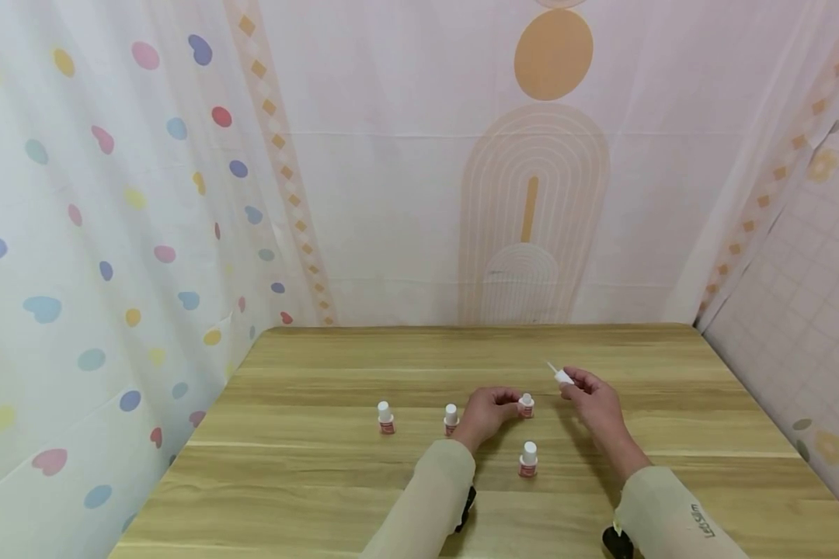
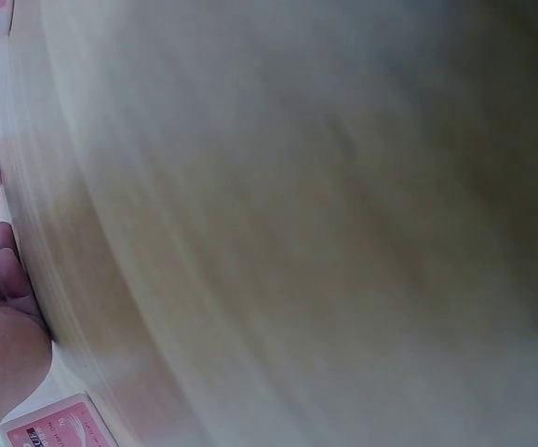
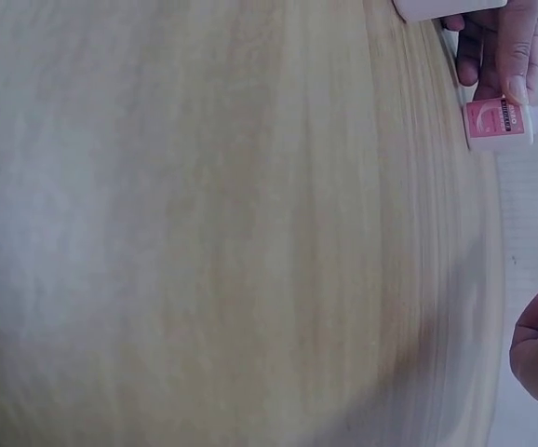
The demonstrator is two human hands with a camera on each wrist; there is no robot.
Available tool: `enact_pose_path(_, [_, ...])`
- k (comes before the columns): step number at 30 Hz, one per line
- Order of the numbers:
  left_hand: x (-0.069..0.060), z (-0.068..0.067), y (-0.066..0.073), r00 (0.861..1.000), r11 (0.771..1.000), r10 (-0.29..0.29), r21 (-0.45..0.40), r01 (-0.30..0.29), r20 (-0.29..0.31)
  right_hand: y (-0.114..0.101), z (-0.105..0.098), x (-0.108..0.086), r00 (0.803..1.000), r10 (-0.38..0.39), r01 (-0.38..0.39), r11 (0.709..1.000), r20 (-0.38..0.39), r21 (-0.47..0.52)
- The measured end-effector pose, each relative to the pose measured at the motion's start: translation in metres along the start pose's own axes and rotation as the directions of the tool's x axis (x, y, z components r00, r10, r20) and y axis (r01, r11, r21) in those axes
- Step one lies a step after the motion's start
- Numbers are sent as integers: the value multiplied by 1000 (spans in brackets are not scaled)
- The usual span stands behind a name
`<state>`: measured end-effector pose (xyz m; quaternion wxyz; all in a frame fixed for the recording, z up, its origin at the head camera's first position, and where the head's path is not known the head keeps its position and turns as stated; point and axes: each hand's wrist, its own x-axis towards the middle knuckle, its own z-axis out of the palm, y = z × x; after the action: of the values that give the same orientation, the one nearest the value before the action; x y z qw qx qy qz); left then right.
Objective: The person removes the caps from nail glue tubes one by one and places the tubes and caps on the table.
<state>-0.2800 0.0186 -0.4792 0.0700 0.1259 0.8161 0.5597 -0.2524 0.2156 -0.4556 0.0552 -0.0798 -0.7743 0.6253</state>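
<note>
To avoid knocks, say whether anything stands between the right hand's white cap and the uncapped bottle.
Nothing visible does; the left hand holds the uncapped bottle from the side away from the white cap.

Stretching the left forearm (image 1: 419, 501) and right forearm (image 1: 671, 516) forward in beige sleeves (image 1: 646, 493), slanting both inward toward the space between the hands. Holding the left hand (image 1: 488, 413) low, turning it inward at the left wrist (image 1: 465, 436), pointing its digits toward the right hand (image 1: 596, 404). Pinching with the left, placing the thumb (image 3: 515, 74) in front and curving the other fingers (image 3: 469, 56) behind it. Raising the right hand just across a gap from the left, leaning leftward from the bare right wrist (image 1: 628, 460). Pinching there too, bringing thumb and forefinger together toward the left hand's side. Showing the right hand only partly in its own wrist view.
</note>
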Motion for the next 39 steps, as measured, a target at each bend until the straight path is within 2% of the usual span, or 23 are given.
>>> enact_pose_path(6, [0, 0, 0, 1000, 1000, -2, -3, 2, 1, -1, 0, -1, 1000, 16, -16, 1000, 3, -23])
enact_pose_path(15, [-1, 0, 0, 1000, 1000, -3, 1, 3, -3, 2, 1, 1, 1000, -5, 5, 999, -13, -43])
enact_pose_path(21, [0, 0, 0, 1000, 1000, -3, 9, 3, -9, 3, 2, 1, 1000, -28, 28, 999, -6, -21])
enact_pose_path(39, [0, 0, -2, 1000, 1000, 9, 25, -9, -2, 3, 1, 1, 999, -31, 31, 999, -9, -16])
